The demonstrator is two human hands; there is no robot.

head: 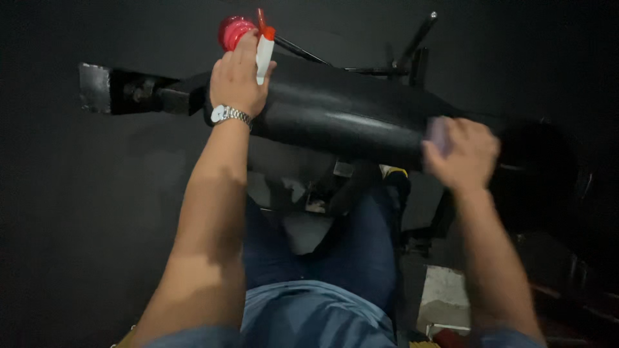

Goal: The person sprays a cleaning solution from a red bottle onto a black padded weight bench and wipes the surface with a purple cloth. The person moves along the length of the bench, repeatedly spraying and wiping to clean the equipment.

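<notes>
My left hand, with a metal watch on its wrist, grips a spray bottle that has a red body and a white-and-red trigger head, held above a long black padded seat. My right hand presses a small pale cloth against the right part of that seat; the hand is blurred. The seat runs across the view from upper left to right.
A metal bracket ends the seat's frame at the left. Black rods stand up behind the seat. My legs in blue jeans are below it. A pale slab lies on the dark floor at the lower right.
</notes>
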